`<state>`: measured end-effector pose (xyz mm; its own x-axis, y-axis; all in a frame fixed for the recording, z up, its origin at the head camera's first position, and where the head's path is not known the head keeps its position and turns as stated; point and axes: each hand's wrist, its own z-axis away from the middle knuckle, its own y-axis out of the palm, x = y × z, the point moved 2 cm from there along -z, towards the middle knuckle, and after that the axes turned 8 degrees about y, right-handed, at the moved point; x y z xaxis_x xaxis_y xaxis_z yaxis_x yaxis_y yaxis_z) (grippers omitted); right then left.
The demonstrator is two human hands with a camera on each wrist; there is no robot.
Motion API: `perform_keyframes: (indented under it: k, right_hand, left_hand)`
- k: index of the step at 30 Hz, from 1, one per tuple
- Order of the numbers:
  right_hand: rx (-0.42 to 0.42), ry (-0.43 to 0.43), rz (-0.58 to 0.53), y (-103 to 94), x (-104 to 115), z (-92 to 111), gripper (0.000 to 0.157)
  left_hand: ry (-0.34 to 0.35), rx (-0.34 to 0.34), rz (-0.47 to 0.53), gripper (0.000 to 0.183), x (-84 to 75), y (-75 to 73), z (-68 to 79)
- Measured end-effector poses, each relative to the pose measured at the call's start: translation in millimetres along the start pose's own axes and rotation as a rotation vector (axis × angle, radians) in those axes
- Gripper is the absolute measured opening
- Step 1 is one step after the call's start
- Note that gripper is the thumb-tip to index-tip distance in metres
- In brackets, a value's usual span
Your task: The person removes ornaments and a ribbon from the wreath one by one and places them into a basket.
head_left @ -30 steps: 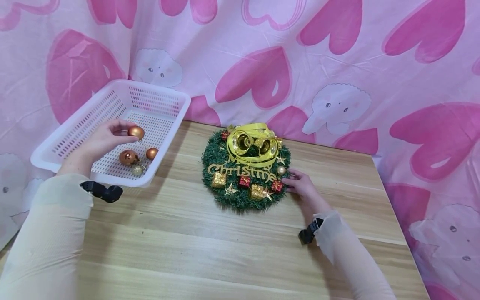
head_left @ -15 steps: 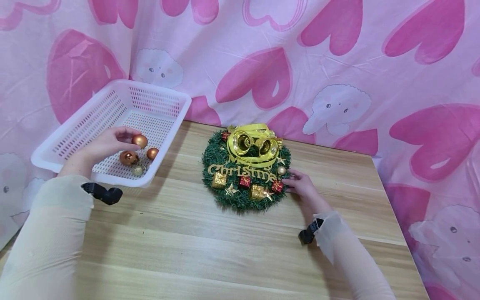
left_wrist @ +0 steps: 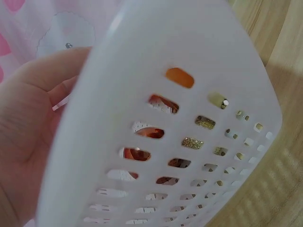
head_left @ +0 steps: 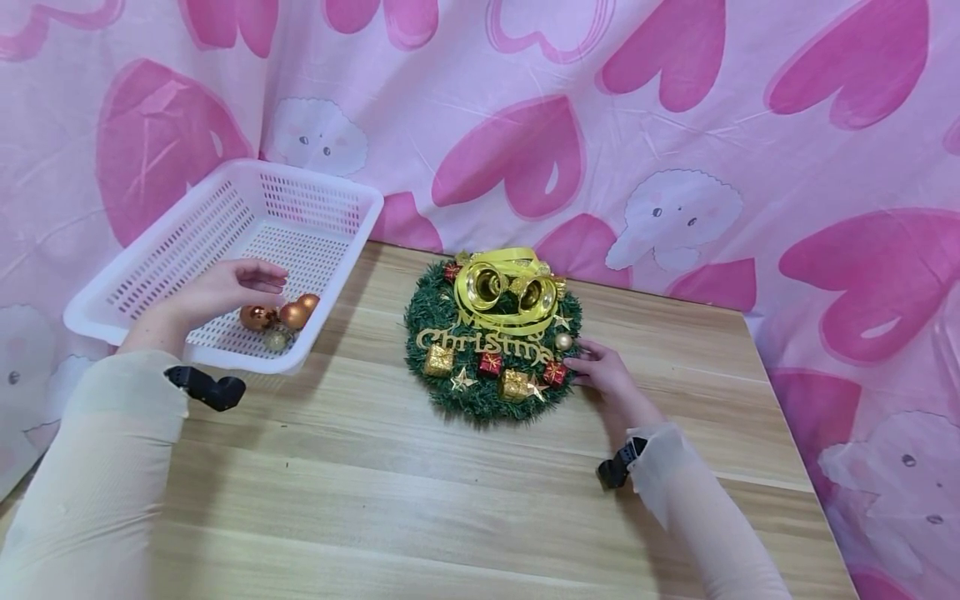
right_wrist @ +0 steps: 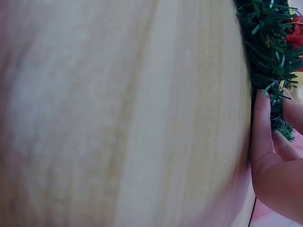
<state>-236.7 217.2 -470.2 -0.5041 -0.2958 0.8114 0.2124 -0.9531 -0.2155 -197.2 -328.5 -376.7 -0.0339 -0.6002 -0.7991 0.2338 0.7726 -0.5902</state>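
Observation:
In the head view my left hand (head_left: 221, 292) hangs over the white plastic basket (head_left: 341, 268), its fingers extended and holding nothing. Just beyond the fingertips, a matte orange Christmas ball (head_left: 293, 315) rests against another orange ball (head_left: 309, 302). A shiny copper ball (head_left: 258, 317) and a small gold glitter ball (head_left: 277, 340) lie beside them. My right hand (head_left: 607, 375) holds the right edge of a green Christmas wreath (head_left: 480, 407). In the right wrist view, the thumb and fingers (right_wrist: 262, 123) pinch the wreath's greenery (right_wrist: 272, 59).
Two gold bells (head_left: 487, 286) with yellow ribbon (head_left: 495, 319) sit on the wreath, above gold lettering (head_left: 487, 343) and small gift boxes (head_left: 438, 360). The wooden table (head_left: 420, 508) meets a pink heart-print cloth (head_left: 517, 150) at the back. The basket stands at the table's left.
My left hand has lowered and let go of the orange ball, which now lies with the others at the basket's right side. The right hand and the wreath have stayed in place.

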Motion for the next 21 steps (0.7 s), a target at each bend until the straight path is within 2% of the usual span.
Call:
perform_keyframes:
  k: [8,14,21]
  right_hand:
    - [-0.002,-0.007,-0.018,-1.0,-1,1,0.067]
    - [0.007,-0.005,-0.001,-0.8,0,2,0.067]
    - [-0.003,0.012,0.032,-0.3,0,1,0.067]
  left_hand:
    - [0.044,-0.049,0.037,0.052,-16.1,-0.5,-2.1]
    - [0.081,-0.085,0.034,0.048,-38.2,4.4,-11.3]
    - [0.182,-0.112,0.049,0.043,-67.2,15.2,-22.8]
